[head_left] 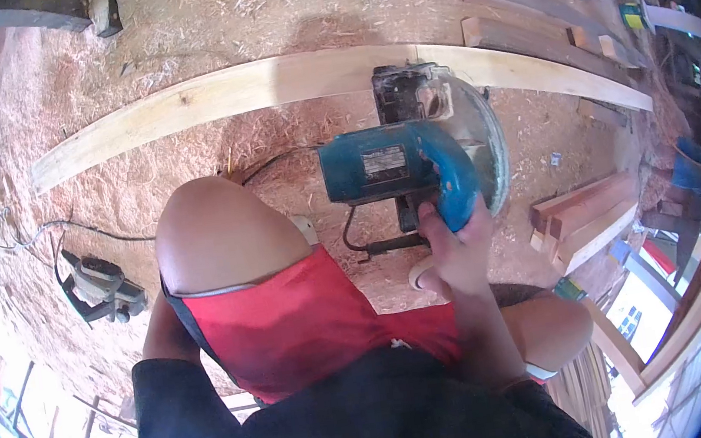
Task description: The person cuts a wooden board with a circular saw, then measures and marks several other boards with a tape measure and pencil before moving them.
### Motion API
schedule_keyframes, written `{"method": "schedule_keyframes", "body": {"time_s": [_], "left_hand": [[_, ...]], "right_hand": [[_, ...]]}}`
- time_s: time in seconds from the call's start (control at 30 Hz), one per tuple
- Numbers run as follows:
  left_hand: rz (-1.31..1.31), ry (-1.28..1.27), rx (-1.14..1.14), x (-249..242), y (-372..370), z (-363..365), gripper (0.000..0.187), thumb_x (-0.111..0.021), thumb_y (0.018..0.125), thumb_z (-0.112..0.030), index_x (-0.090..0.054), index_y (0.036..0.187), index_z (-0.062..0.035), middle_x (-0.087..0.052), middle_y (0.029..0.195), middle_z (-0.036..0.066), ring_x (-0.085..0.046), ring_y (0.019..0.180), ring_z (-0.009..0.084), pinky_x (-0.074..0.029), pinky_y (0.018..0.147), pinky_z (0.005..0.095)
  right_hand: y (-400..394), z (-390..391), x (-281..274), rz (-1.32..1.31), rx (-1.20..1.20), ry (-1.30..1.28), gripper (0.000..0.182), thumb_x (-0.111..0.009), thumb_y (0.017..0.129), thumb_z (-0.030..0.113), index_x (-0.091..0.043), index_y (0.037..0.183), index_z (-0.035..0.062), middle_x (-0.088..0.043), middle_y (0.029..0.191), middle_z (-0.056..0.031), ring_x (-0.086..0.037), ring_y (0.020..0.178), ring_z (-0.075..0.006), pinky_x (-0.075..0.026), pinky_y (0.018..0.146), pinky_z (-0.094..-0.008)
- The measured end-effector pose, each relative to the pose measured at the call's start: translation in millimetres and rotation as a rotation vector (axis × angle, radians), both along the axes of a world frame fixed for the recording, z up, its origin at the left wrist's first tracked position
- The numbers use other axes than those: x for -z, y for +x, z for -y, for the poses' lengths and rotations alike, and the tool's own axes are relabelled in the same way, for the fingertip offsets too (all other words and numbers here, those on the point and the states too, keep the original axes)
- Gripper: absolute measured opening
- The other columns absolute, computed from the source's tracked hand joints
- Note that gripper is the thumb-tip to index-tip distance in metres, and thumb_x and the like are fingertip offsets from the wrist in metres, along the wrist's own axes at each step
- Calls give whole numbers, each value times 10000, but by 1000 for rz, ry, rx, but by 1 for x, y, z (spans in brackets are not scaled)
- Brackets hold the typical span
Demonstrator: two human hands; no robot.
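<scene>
My right hand (461, 247) is wrapped around the rear handle of a teal circular saw (372, 162). The front of the saw's base lies over a long pale plank (221, 93), which runs across the ground in front of me. Just beyond the saw, a thin line crosses the plank. The round guard is on the right side of the saw, and the blade itself cannot be made out. My left forearm goes down beside my bent knee, and the hand is hidden behind the leg.
An electric planer (103, 286) sits on the shavings at left, near a dark cord (112, 237). Reddish beams (534, 34) lie at upper right, partly alongside the plank. Short squared timbers (587, 220) are stacked at right. Wood shavings cover the ground.
</scene>
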State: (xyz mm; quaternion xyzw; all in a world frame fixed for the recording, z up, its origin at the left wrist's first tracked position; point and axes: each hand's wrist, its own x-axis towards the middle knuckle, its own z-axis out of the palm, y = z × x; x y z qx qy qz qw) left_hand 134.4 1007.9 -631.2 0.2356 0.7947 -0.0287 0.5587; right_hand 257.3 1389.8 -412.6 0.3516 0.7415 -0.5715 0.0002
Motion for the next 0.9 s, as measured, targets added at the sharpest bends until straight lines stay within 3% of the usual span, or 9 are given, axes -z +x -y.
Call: {"method": "schedule_keyframes", "body": {"time_s": [0.1, 0.2, 0.37, 0.47, 0.53, 0.6, 0.67, 0.8, 0.9], "left_hand": [[-49, -88, -94, -10, 11, 34, 314, -702, 924, -357, -766, 1114, -115, -759, 1023, 193, -745, 932, 362, -585, 802, 478], [-110, -207, -223, -26, 25, 81, 307, -699, 927, -360, -763, 1111, -122, -758, 1013, 198, -744, 931, 377, -589, 804, 485], [-501, -246, -473, -89, 1, 129, 296, -693, 933, -364, -759, 1106, -134, -756, 995, 207, -743, 929, 402, -596, 807, 498], [-901, 105, -403, -192, -79, 39, 451, -865, 809, -396, -742, 1134, -109, -746, 1075, 195, -734, 977, 388, -581, 833, 505], [-922, 324, -289, -210, -141, -2, 527, -905, 760, -270, -690, 1207, -92, -718, 1166, 188, -697, 1095, 374, -550, 937, 474], [-856, 301, -149, -223, -179, -68, 781, -945, 674, -332, -631, 1347, -92, -653, 1370, 165, -640, 1250, 366, -511, 1067, 448], [-754, 235, 81, -203, -202, -116, 901, -969, 618, -379, -606, 1380, -66, -651, 1374, 161, -653, 1238, 354, -536, 1036, 452], [-477, 0, 383, -170, -205, -192, 790, -986, 612, -403, -706, 1254, -39, -726, 1265, 140, -727, 1119, 301, -586, 929, 445], [-418, 7, 364, -167, -188, -213, 663, -990, 610, -396, -773, 1132, -50, -772, 1140, 126, -748, 1069, 286, -590, 907, 425]], "right_hand": [[-5, 4, -8, 12, -4, -11, 306, -715, 902, 30, -619, 1192, 12, -622, 899, -29, -558, 790, -101, -491, 708, -288], [1, 3, 4, 2, -68, 19, 432, -673, 931, -33, -591, 1353, 7, -646, 999, -12, -584, 829, -67, -497, 723, -237], [-9, 5, 1, -106, -87, 164, 254, -690, 897, 9, -629, 1143, -8, -616, 861, -23, -560, 777, -106, -490, 705, -295], [-5, 9, 2, -86, -30, 30, 235, -687, 891, 6, -631, 1119, -10, -611, 843, -27, -557, 774, -105, -488, 698, -301], [-5, 12, 8, -81, 3, -31, 226, -683, 889, 2, -630, 1108, -10, -618, 848, -31, -559, 776, -106, -488, 698, -302], [-5, 13, 16, -67, 6, -20, 217, -677, 890, -5, -627, 1101, -10, -635, 869, -36, -563, 783, -109, -488, 703, -300], [-3, 10, 23, -57, -9, -12, 246, -668, 894, -11, -631, 1137, -14, -653, 904, -40, -575, 800, -110, -491, 724, -296], [-10, 18, 29, -113, 19, 0, 328, -657, 901, -25, -636, 1228, -17, -676, 971, -39, -597, 822, -115, -502, 743, -299], [-8, 17, 40, -136, 25, -36, 401, -658, 899, -40, -624, 1298, -11, -667, 970, -21, -599, 816, -108, -504, 720, -285]]}}
